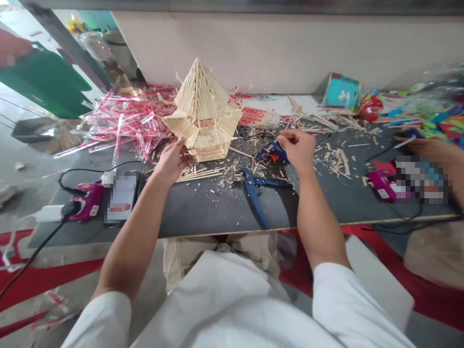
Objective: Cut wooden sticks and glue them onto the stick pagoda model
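Note:
A pagoda model (203,104) made of pale wooden sticks stands upright on the dark table, with a pointed roof above a flared lower one. My left hand (174,162) grips its lower left side, fingers curled at the edge of the lower roof. My right hand (299,149) is closed in a pinch, away from the model; what its fingertips hold is too small to make out. Just left of that hand lies a blue glue gun (268,152) with an orange trigger. Nearer me, blue-handled cutters (254,191) rest with their handles spread.
Loose sticks (201,175) and offcuts litter the table (210,212). Red-and-clear wrappers (126,121) pile up behind left. A phone (122,198) and purple power strip (87,200) sit at left, with cables. A co-worker's hand (427,150) is at right, near another purple power strip (386,186).

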Action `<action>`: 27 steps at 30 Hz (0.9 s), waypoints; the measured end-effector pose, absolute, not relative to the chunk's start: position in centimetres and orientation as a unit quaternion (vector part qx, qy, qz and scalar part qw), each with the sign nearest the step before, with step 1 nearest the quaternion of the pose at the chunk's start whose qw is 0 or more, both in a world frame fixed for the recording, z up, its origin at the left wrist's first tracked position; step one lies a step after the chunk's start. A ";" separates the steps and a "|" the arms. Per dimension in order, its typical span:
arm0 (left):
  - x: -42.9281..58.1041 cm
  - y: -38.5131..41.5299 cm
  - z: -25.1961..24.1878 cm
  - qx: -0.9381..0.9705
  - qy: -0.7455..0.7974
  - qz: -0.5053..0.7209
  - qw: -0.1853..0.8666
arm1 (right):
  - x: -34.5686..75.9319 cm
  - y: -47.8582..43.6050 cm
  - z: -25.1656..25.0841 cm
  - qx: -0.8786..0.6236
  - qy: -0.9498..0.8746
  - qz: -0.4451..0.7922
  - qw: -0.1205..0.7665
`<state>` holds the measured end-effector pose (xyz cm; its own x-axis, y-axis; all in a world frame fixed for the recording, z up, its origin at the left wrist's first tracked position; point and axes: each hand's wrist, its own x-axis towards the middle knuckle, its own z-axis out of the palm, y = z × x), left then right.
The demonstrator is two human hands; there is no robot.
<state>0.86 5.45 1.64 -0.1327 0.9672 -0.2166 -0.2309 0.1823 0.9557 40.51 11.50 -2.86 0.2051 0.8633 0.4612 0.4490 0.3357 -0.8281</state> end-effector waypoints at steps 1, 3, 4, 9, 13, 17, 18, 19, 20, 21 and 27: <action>0.7 4.7 1.5 0.354 0.536 0.535 0.548 | 40.6 11.6 -3.0 -0.544 -0.603 0.195 0.549; 0.4 2.8 1.2 0.381 0.559 0.526 0.515 | 40.7 11.7 -3.2 -0.540 -0.607 0.217 0.541; 0.4 1.6 1.1 0.407 0.573 0.516 0.489 | 40.7 11.7 -3.2 -0.535 -0.610 0.228 0.539; 1.2 -2.8 1.0 0.693 0.555 0.270 0.373 | 40.4 11.3 -2.9 -0.500 -0.630 0.246 0.541; 2.3 -2.8 0.9 0.849 0.448 0.136 0.245 | 40.3 11.3 -2.5 -0.527 -0.612 0.205 0.553; 2.8 -1.8 0.3 0.879 0.417 0.082 0.216 | 40.4 11.1 -1.8 -0.530 -0.601 0.154 0.578; 2.9 -1.7 0.2 0.881 0.414 0.081 0.216 | 40.4 10.9 -1.6 -0.530 -0.603 0.149 0.577; 3.0 -1.7 0.1 0.880 0.414 0.082 0.218 | 40.3 10.8 -1.4 -0.533 -0.605 0.147 0.574; 3.2 -1.7 0.1 0.879 0.414 0.083 0.221 | 40.1 10.6 -1.2 -0.539 -0.604 0.146 0.568; 3.3 -1.7 0.0 0.879 0.413 0.084 0.224 | 39.9 10.5 -1.0 -0.548 -0.602 0.144 0.562; 3.9 -1.1 0.9 0.879 0.417 0.077 0.219 | 39.0 10.4 -1.4 -0.569 -0.599 0.137 0.546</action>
